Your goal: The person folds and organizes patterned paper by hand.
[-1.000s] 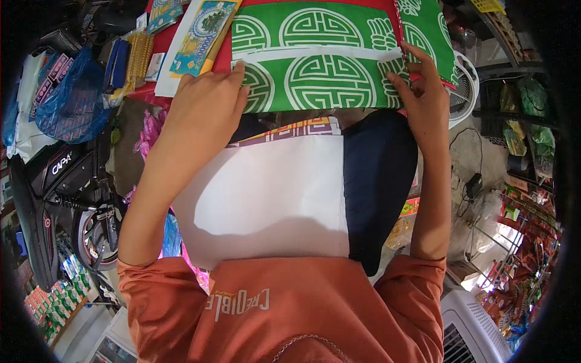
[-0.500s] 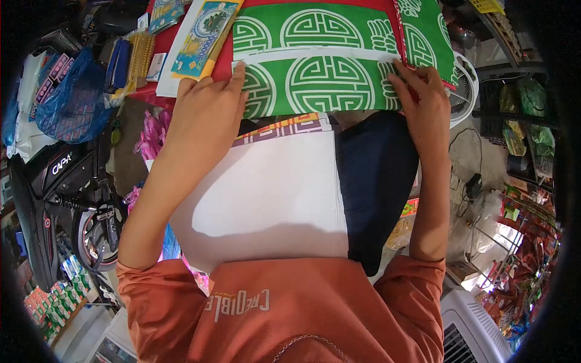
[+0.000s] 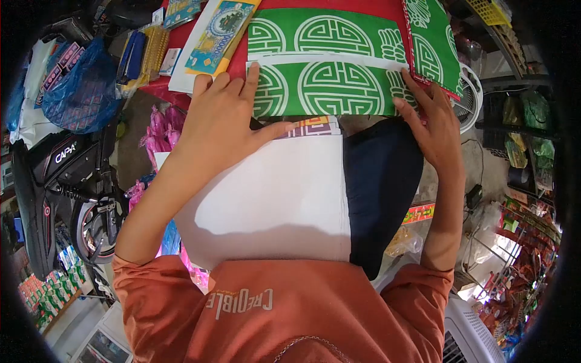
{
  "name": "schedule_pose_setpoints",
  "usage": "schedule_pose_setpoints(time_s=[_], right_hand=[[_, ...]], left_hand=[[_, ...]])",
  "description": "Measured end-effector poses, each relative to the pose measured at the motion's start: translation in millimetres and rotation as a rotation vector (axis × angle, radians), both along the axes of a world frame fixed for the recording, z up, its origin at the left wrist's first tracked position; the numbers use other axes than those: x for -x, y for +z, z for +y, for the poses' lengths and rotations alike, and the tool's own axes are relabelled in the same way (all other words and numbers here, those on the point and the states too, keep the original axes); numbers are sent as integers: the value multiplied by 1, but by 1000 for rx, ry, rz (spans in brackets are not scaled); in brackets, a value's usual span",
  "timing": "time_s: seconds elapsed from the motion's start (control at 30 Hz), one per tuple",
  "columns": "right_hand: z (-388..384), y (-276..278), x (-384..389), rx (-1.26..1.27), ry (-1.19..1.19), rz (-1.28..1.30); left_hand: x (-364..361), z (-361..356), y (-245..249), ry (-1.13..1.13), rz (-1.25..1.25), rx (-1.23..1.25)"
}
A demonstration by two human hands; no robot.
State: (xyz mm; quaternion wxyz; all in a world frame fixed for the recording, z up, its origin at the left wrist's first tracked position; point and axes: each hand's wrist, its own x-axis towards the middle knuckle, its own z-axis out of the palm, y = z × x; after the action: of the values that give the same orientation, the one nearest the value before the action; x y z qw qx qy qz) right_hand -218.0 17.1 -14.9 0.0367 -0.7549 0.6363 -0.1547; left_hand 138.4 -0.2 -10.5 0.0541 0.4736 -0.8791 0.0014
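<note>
A green sheet with white round patterns [image 3: 339, 88] lies on a red surface, with a white-edged fold across it. My left hand [image 3: 224, 121] is open at its left end, index fingertip on the fold and thumb spread out over the papers below. At the right end my right hand [image 3: 433, 118] is open, its index fingertip by the fold and its thumb near the sheet's edge. A stack of white sheets [image 3: 278, 193] rests on my lap, with a purple and yellow pattern [image 3: 315, 126] showing at its top edge.
A blue and yellow printed packet [image 3: 221, 37] lies on white paper at the upper left. Another green patterned piece [image 3: 428, 51] is at the upper right, near a white fan [image 3: 471, 100]. A blue plastic bag [image 3: 82, 91] and a black bike [image 3: 60, 175] are at the left.
The left thumb has spread away from the fingers, down over the white stack. The view has shifted slightly; the green sheet still lies folded between both hands.
</note>
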Motion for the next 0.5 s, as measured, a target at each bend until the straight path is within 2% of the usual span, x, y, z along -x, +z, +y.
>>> schedule_pose_setpoints(time_s=[0.1,0.3,0.4,0.5], right_hand=[[-2,3,2,-56,2,-6],[0,3,11,47,190,189],[-3,2,15,55,208,240],[-1,7,12,57,209,272]], left_hand=[[-1,0,0,-5,-23,26],[-1,-4,-7,-50,-85,39],[1,-6,-4,-70,-166,28],[-2,-7,0,-108,-137,88]])
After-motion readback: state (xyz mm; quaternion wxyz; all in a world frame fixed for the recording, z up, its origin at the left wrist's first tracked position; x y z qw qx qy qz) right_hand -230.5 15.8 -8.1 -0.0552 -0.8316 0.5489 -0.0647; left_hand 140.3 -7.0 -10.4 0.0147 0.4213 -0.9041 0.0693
